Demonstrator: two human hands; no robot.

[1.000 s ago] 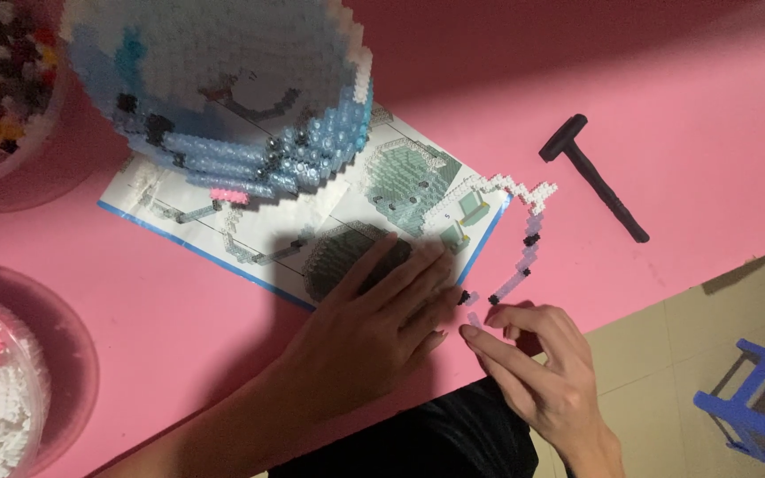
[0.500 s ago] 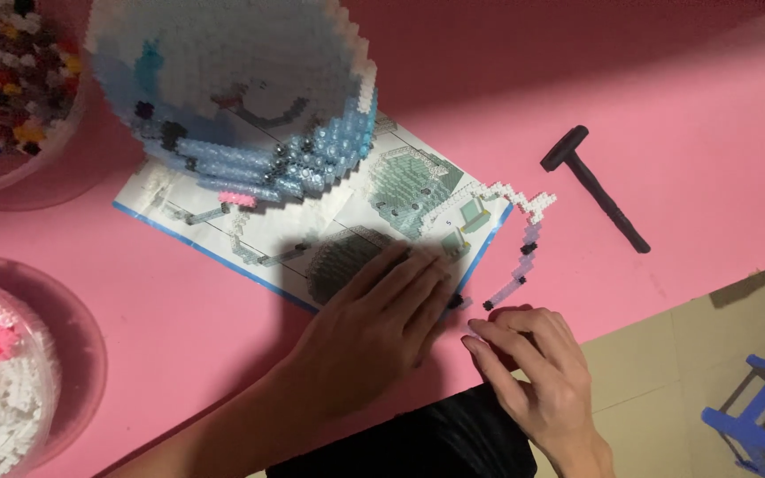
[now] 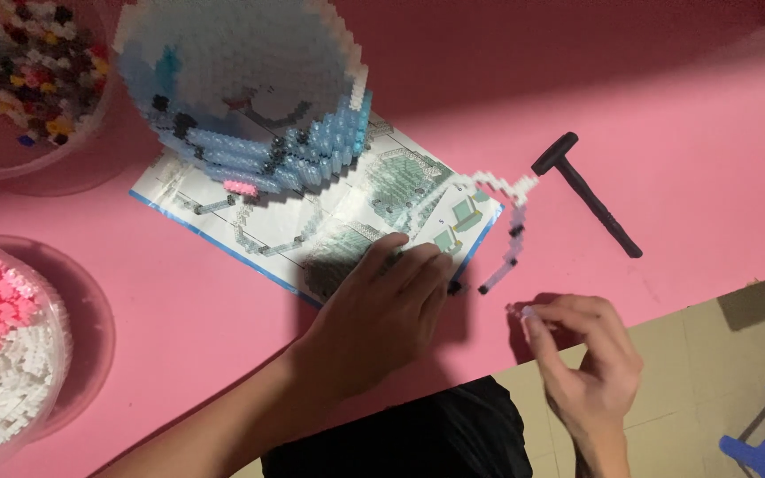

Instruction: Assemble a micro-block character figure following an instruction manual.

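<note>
Fingertips of the right hand [image 3: 591, 363] pinch a tiny white building brick [image 3: 525, 312] just above the pink table [image 3: 683, 124]. Left hand [image 3: 382, 314] lies flat, fingers spread, on the printed instruction sheet [image 3: 312, 208]. Beside it curves a thin white-and-black brick strip [image 3: 511, 226], near a black plastic hammer [image 3: 586, 190].

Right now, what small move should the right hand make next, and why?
Probably carry the small white brick up-left to the lower end of the curved brick strip. The right hand pinches the brick just below that end, apart from it, while the left hand rests flat on the instruction booklet by the strip.
</note>
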